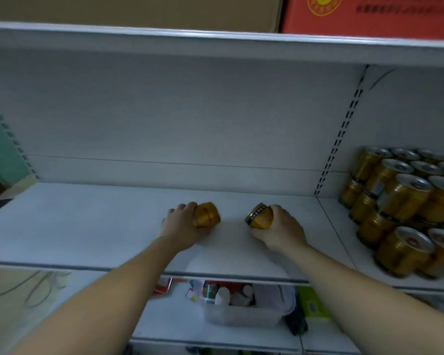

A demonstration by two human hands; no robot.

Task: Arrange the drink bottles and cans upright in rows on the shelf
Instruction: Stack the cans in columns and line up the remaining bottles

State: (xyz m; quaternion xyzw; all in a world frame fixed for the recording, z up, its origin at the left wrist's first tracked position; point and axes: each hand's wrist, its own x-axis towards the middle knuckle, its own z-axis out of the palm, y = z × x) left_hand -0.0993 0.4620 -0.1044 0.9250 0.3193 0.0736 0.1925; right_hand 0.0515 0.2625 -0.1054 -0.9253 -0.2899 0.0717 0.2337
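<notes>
Both my hands rest on the white shelf (87,226), each wrapped around a small golden can. My left hand (182,222) grips one golden can (207,215) that is tipped toward the right, its bottom facing out. My right hand (280,226) holds another golden can (259,217) tilted to the left, its dark-banded rim showing. The two cans are apart, with a bare gap of shelf between them. Most of each can is hidden under my fingers.
A stack of the same golden cans (405,206) fills the neighbouring shelf bay at right, past the slotted upright (341,139). Below, a clear plastic bin (244,311) holds bottles. A red carton (369,14) and a brown box sit on top.
</notes>
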